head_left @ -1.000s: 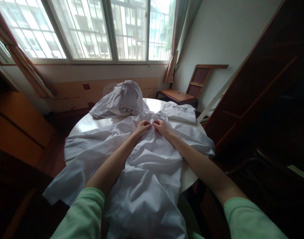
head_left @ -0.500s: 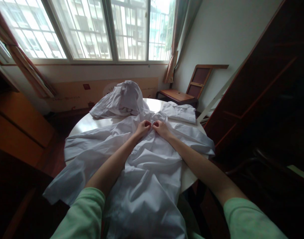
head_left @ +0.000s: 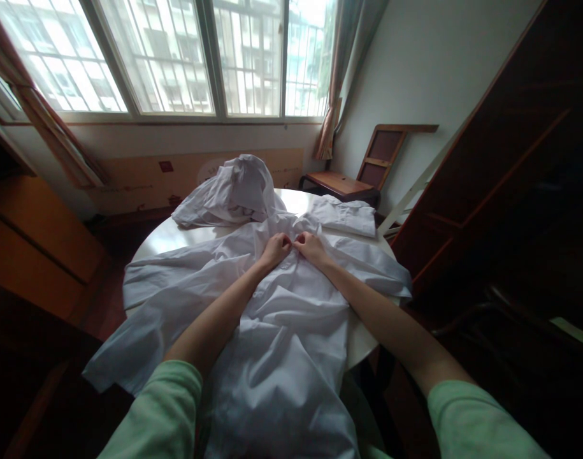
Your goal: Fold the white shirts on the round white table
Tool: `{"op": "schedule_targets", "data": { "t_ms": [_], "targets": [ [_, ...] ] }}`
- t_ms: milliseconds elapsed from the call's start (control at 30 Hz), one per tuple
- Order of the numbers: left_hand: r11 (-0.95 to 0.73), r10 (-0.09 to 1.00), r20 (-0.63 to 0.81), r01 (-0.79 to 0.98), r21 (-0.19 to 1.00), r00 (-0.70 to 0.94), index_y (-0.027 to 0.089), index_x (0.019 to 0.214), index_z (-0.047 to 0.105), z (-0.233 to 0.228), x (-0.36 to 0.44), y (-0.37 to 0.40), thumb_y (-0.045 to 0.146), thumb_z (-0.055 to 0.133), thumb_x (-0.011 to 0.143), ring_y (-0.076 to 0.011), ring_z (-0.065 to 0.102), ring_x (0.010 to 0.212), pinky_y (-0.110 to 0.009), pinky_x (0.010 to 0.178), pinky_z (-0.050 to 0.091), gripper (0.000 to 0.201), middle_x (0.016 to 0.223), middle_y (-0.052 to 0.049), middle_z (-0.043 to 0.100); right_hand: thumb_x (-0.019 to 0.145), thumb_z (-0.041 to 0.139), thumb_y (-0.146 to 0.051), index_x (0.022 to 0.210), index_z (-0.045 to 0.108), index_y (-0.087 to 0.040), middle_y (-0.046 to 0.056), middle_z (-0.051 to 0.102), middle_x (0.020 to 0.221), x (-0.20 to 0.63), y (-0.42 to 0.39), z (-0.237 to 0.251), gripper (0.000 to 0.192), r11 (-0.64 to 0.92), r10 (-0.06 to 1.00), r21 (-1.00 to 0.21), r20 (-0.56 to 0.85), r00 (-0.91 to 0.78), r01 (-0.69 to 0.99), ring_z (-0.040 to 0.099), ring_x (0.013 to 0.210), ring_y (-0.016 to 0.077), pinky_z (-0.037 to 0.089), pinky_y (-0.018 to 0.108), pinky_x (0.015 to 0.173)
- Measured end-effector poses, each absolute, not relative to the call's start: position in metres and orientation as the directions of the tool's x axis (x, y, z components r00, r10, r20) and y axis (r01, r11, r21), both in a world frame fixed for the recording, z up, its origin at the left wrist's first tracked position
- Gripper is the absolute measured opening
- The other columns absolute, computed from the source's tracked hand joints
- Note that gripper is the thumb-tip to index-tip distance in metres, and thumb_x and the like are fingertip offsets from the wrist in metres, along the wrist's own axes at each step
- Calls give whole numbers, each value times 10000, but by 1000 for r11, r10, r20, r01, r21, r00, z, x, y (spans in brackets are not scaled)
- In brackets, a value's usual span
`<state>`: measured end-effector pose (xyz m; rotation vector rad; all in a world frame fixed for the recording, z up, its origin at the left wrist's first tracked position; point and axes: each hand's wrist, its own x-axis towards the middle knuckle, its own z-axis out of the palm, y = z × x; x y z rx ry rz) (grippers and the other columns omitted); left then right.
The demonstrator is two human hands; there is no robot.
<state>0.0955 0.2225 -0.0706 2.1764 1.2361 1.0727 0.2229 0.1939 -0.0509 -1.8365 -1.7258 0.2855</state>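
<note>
A long white coat (head_left: 291,325) lies spread over a round white table (head_left: 362,344), sleeves out to both sides and its lower part hanging over the near edge. My left hand (head_left: 276,248) and my right hand (head_left: 310,247) meet near the coat's collar, at the upper front opening. Both are closed, fingers pinched on the coat's front fabric. Whether a button is between the fingertips is too small to make out.
Behind the coat stands a crumpled pile of white clothing (head_left: 238,191). A folded white garment (head_left: 346,215) lies at the table's back right. Beyond are a wooden chair (head_left: 353,182) and a barred window (head_left: 176,57). Dark wooden furniture (head_left: 463,191) rises at right.
Both hands stay at the same spot on the coat, with only slight shifts of the fingers. The garments have not visibly moved.
</note>
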Motion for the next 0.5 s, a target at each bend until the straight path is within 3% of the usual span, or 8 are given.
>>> {"op": "schedule_targets", "data": {
  "t_ms": [333,500],
  "targets": [
    [-510,860,408,469,721,308,151,670,586,-66,95,219,91,529,692,-136,536,691,-259,712,444,86,700,-18,607,729,615,-233,847,633,-139,73,678,858,226,197,-57,152,52,960,-541,260,109,839,625,815,170,455,241,716],
    [-487,873,401,441,754,279,143,701,600,-69,94,221,117,529,700,-135,537,679,-250,679,435,76,704,-18,612,708,614,-204,824,636,-140,47,674,827,227,199,-57,134,95,958,-612,271,95,785,616,774,147,456,228,701]
  ]
}}
